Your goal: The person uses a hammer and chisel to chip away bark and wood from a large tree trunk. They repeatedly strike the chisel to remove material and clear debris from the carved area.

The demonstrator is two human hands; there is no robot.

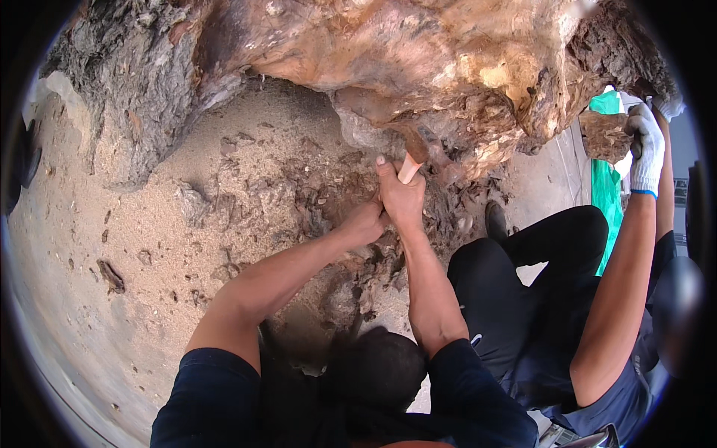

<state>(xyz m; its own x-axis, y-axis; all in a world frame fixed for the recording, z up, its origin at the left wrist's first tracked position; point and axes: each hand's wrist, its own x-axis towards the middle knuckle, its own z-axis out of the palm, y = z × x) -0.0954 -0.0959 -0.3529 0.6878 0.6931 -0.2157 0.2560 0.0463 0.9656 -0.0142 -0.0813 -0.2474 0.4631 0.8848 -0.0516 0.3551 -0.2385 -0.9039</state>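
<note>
- Wooden-handled tool (411, 163): it stands near the middle of the view, tilted, with its pale shaft rising from the right fist and its reddish-brown end by the lower edge of the big wood.
- Right hand (403, 197): fingers curled round the shaft, clamped on it, with the thumb pointing up along the left side.
- Left hand (364, 224): just below the right hand, against it at the wrist; its fingers are mostly hidden, so I cannot tell whether they are closed on the tool as well.
- Large gnarled wood (373, 48): it spans the top of the view, smooth and orange-brown in the middle, with rough grey bark (149, 82) hanging down on the left.
- Sandy floor (187, 168): spread under the wood, with loose bark chips (317, 198) thickest around and beneath the hands.
- Grey bark lump (193, 206): on the floor, left of the hands; a dark chip (110, 276) lies farther left.
- Co-worker at the right: bent knees in black trousers (489, 295), and a white-gloved hand (647, 145) raised, touching a brown chunk (605, 137).
- Green sheet (606, 205): it hangs below that chunk, behind the co-worker's bare forearm (624, 287).
</note>
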